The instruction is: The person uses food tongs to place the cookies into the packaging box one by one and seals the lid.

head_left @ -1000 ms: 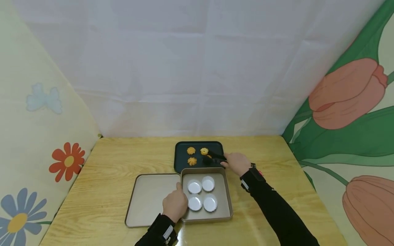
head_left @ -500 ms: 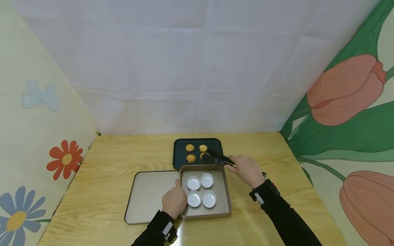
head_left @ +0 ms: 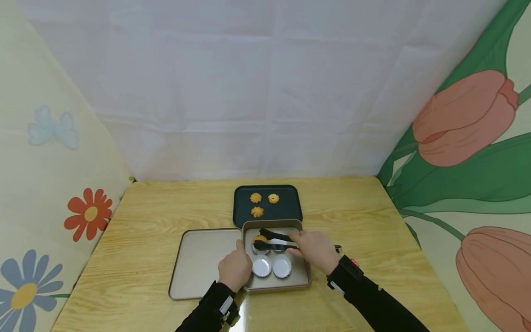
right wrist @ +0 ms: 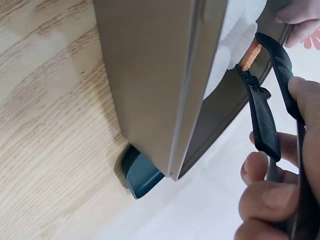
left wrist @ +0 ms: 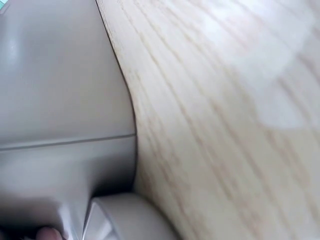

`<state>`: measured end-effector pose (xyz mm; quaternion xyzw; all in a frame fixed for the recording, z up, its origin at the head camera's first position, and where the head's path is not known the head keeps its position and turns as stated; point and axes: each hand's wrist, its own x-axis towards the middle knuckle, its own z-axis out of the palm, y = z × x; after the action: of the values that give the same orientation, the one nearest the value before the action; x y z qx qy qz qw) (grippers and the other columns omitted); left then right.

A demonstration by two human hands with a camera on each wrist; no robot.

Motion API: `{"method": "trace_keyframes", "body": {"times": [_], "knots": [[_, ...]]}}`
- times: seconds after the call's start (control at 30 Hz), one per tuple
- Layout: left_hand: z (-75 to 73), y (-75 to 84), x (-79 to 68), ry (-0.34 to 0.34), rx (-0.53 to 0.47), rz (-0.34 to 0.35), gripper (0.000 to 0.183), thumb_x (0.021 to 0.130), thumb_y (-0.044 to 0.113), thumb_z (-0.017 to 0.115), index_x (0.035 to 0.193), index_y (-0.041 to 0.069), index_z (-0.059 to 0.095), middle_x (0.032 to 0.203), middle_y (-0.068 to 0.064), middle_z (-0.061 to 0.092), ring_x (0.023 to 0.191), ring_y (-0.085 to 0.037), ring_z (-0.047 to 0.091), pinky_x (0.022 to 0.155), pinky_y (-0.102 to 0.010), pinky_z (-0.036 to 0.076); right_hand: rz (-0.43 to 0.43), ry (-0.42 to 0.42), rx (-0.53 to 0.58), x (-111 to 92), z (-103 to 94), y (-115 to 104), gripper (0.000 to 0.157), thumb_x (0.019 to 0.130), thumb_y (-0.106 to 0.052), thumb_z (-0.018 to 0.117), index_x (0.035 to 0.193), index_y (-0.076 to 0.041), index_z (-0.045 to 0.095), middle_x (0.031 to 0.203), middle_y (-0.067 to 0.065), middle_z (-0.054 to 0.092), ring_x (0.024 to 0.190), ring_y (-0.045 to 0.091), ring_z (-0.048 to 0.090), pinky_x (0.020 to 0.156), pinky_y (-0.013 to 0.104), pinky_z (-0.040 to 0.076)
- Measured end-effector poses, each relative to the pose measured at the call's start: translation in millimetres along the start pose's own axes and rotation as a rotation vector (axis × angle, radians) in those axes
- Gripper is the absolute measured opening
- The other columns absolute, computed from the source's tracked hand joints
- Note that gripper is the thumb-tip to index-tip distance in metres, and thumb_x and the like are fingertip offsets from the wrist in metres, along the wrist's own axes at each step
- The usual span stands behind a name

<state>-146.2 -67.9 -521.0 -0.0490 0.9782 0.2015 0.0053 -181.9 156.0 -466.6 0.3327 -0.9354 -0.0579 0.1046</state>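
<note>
Black tongs (head_left: 275,246) are gripped in my right hand (head_left: 317,251), reaching across the square metal tin (head_left: 297,276). A golden cookie (head_left: 260,239) sits between the tong tips, over the far-left paper cup inside the tin; the right wrist view shows the cookie (right wrist: 251,54) edge-on against the white cups. Two nearer white cups (head_left: 262,266) hold nothing, and the tongs partly cover the far-right one. My left hand (head_left: 234,267) grips the tin's left rim, its index finger lying along it. Only a fingertip (left wrist: 48,233) of it shows in the left wrist view.
Behind the tin stands a dark tray (head_left: 290,203) with three cookies (head_left: 257,212) on its left and middle. A flat metal lid (head_left: 201,265) lies directly left of the tin. A white sheet (head_left: 265,92) hangs at the table's back edge.
My right hand has brought the tongs from the dark tray toward me and left over the tin, carrying one cookie off the tray. My left hand has stayed at the rim.
</note>
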Motion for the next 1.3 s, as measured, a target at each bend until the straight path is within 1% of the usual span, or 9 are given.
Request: {"method": "trace_keyframes", "body": {"times": [0.3, 0.47, 0.63, 0.7, 0.8, 0.9, 1.03, 1.17, 1.3], "knots": [[-0.8, 1.0, 1.7, -0.020, -0.004, -0.020, 0.038, 0.088, 0.017, 0.046, 0.119, -0.005, 0.044, 0.055, -0.009, 0.049, 0.046, -0.024, 0.049, 0.042, -0.039, 0.037, -0.020, -0.014, 0.033, 2.3, 4.9, -2.2, 0.034, 0.082, -0.048, 0.059, 0.094, -0.016, 0.057, 0.065, -0.002, 0.050, 0.043, 0.008, 0.037, 0.039, 0.024, 0.029], [-1.2, 0.9, 1.6, -0.011, 0.000, -0.013, 0.037, 0.088, 0.016, 0.045, 0.119, -0.005, 0.044, 0.056, -0.010, 0.051, 0.047, -0.025, 0.051, 0.042, -0.040, 0.037, -0.017, -0.013, 0.043, 2.6, 3.8, -1.8, 0.037, 0.081, -0.049, 0.061, 0.096, -0.016, 0.058, 0.066, -0.001, 0.052, 0.043, 0.009, 0.040, 0.039, 0.025, 0.030], [0.9, 0.3, 2.2, 0.008, 0.003, -0.005, 0.036, 0.087, 0.015, 0.045, 0.117, -0.005, 0.045, 0.059, -0.012, 0.055, 0.050, -0.028, 0.054, 0.043, -0.042, 0.039, -0.003, -0.023, 0.048, 2.8, -1.1, -0.5, 0.039, 0.080, -0.051, 0.061, 0.097, -0.016, 0.058, 0.064, -0.001, 0.050, 0.043, 0.008, 0.038, 0.039, 0.025, 0.029], [0.8, 0.3, 2.0, 0.003, 0.002, -0.006, 0.036, 0.087, 0.016, 0.045, 0.117, -0.005, 0.045, 0.059, -0.013, 0.055, 0.050, -0.028, 0.054, 0.044, -0.043, 0.039, 0.012, -0.037, 0.051, 2.7, -5.3, 0.1, 0.041, 0.080, -0.051, 0.061, 0.101, -0.016, 0.059, 0.062, -0.002, 0.048, 0.043, 0.008, 0.036, 0.039, 0.025, 0.028], [-0.2, 0.2, 1.1, -0.006, 0.000, -0.008, 0.037, 0.088, 0.015, 0.045, 0.119, -0.005, 0.045, 0.059, -0.012, 0.054, 0.050, -0.028, 0.054, 0.044, -0.042, 0.040, 0.054, -0.066, 0.067, 3.5, -13.0, 2.5, 0.049, 0.081, -0.051, 0.060, 0.111, -0.013, 0.061, 0.065, -0.002, 0.051, 0.044, 0.007, 0.036, 0.039, 0.025, 0.028], [-1.2, -0.3, 1.1, -0.010, -0.002, -0.017, 0.038, 0.088, 0.016, 0.046, 0.120, -0.005, 0.045, 0.059, -0.012, 0.055, 0.050, -0.027, 0.054, 0.044, -0.042, 0.040, 0.104, -0.068, 0.106, 8.7, -17.6, 10.6, 0.054, 0.082, -0.050, 0.058, 0.121, -0.013, 0.058, 0.076, 0.004, 0.060, 0.043, 0.008, 0.037, 0.037, 0.025, 0.026], [-1.0, -1.3, 2.3, -0.001, -0.005, -0.026, 0.038, 0.087, 0.016, 0.046, 0.119, -0.005, 0.045, 0.061, -0.012, 0.056, 0.052, -0.028, 0.055, 0.045, -0.043, 0.040, 0.163, 0.021, 0.134, 24.9, -16.5, 31.0, 0.054, 0.082, -0.049, 0.059, 0.121, -0.012, 0.058, 0.089, 0.014, 0.064, 0.044, 0.013, 0.046, 0.034, 0.025, 0.026], [-0.1, -1.0, 1.8, 0.010, -0.011, -0.027, 0.036, 0.087, 0.015, 0.046, 0.117, -0.004, 0.045, 0.060, -0.012, 0.055, 0.051, -0.028, 0.054, 0.045, -0.043, 0.040, 0.189, 0.083, 0.086, 46.2, -6.9, 54.5, 0.049, 0.081, -0.046, 0.063, 0.113, -0.009, 0.061, 0.080, 0.013, 0.063, 0.050, 0.018, 0.053, 0.037, 0.028, 0.031], [2.9, 1.2, -2.3, 0.016, -0.016, -0.023, 0.034, 0.087, 0.015, 0.046, 0.116, -0.003, 0.046, 0.059, -0.011, 0.054, 0.050, -0.027, 0.054, 0.045, -0.042, 0.040, 0.206, 0.016, 0.061, 61.6, 5.5, 70.5, 0.046, 0.080, -0.045, 0.064, 0.107, -0.008, 0.062, 0.073, 0.010, 0.061, 0.053, 0.021, 0.054, 0.043, 0.032, 0.039]]}}
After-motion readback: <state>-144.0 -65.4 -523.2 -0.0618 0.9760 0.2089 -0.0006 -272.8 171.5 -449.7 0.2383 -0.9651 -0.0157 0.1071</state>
